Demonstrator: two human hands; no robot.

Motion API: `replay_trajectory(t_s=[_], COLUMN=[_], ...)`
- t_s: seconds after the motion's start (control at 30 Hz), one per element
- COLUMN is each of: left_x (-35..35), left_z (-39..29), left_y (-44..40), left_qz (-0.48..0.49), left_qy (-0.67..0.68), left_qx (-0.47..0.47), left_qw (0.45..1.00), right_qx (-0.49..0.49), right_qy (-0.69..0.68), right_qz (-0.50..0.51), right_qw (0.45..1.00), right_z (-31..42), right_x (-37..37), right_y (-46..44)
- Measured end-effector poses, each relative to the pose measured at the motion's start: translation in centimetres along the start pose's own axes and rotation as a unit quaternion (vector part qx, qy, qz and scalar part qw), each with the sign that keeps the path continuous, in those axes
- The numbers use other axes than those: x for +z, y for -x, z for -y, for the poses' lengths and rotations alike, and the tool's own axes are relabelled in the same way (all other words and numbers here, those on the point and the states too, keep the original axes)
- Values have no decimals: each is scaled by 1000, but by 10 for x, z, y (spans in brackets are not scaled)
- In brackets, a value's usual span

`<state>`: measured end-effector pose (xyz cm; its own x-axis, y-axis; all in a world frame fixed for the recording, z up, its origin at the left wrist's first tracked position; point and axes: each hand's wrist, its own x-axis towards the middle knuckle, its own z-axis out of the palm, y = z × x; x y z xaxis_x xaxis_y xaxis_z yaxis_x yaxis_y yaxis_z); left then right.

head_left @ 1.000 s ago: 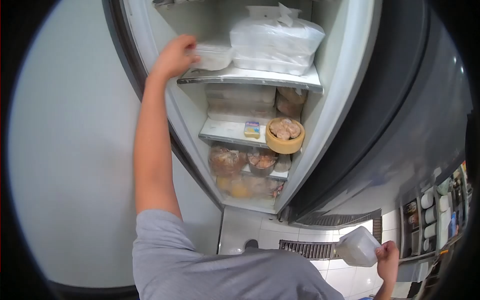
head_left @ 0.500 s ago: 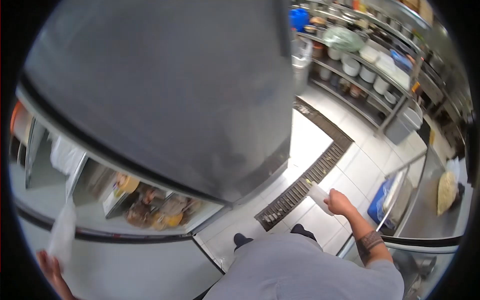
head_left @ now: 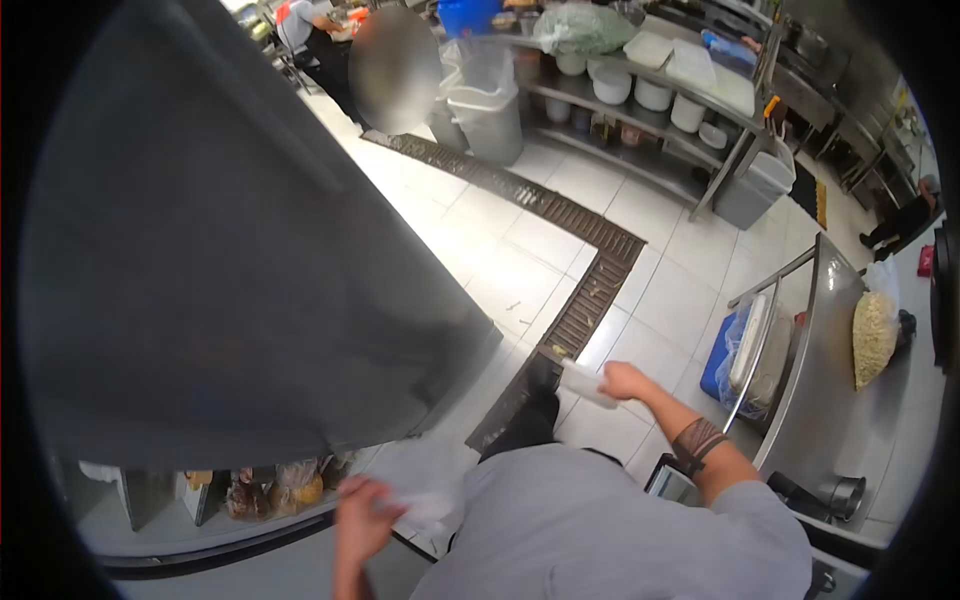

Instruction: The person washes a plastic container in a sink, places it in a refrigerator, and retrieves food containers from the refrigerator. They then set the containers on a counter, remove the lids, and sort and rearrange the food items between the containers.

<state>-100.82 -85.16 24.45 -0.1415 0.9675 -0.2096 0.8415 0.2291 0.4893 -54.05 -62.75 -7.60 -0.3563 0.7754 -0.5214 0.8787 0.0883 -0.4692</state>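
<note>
My left hand (head_left: 365, 515), smeared a little by motion, is closed on a clear plastic bag (head_left: 425, 485) just left of my body. What the bag holds, if anything, I cannot make out. In front of me my right hand (head_left: 625, 381) grips a pale, translucent container (head_left: 588, 384) over the floor drain. Its exact kind is unclear. A large dark grey fridge door (head_left: 240, 270) fills the left side of the view. Below its edge, part of the fridge shelf (head_left: 155, 500) shows, with bagged food (head_left: 298, 487) on it.
A steel counter (head_left: 815, 380) on the right bears a bag of pale pieces (head_left: 876, 335) and a small metal pot (head_left: 848, 495). A floor drain grate (head_left: 590, 300) crosses the white tiles. Behind stand bins (head_left: 485, 115) and a loaded steel shelf (head_left: 640, 115). A co-worker (head_left: 315, 50) stands far left.
My left hand has come from the far left to beside my body with the bag. The fridge door now covers more of the shelves. The view has turned, and my right hand keeps its container.
</note>
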Motion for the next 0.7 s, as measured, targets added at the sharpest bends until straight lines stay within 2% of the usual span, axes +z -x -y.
replay_trajectory(t_s=[0.03,0.1,0.13,0.17,0.2,0.23,0.3,0.37,0.43,0.5,0.53,0.7], left_x=[30,91,121,141,161,179,211,220,213,204,201,190], left_z=[-23,-52,-72,-95,-118,-136,-169,-204,-243,-291,-315,-407], left_y=[-39,-117,-155,-192,-227,-259,-327,-392,-458,-519,-547,-661], left_qz=[18,30,-5,11,0,19,-26,-25,-18,-31,-47,-36], left_qy=[31,47,72,96,137,150,172,187,179,175,174,145], left_qx=[44,168,229,248,272,274,375,419,455,465,466,496], left_qw=[998,984,971,964,952,950,910,888,872,867,866,855], right_qx=[5,169,158,153,178,184,207,173,195,181,184,298], right_qy=[-28,-210,-282,-351,-351,-339,-328,-193,-201,-122,-130,-146], right_qz=[-9,79,52,19,29,-10,-60,-152,-187,-295,-308,-381], right_qw=[1000,960,945,924,919,923,920,954,942,930,924,863], right_z=[-24,-26,-51,-76,-88,-97,-113,-119,-127,-139,-147,-202], right_x=[6,-44,-43,-43,-50,-71,-112,-138,-162,-191,-210,-311], right_y=[-16,-14,-25,-25,-23,-21,-22,-13,-12,-9,-10,-10])
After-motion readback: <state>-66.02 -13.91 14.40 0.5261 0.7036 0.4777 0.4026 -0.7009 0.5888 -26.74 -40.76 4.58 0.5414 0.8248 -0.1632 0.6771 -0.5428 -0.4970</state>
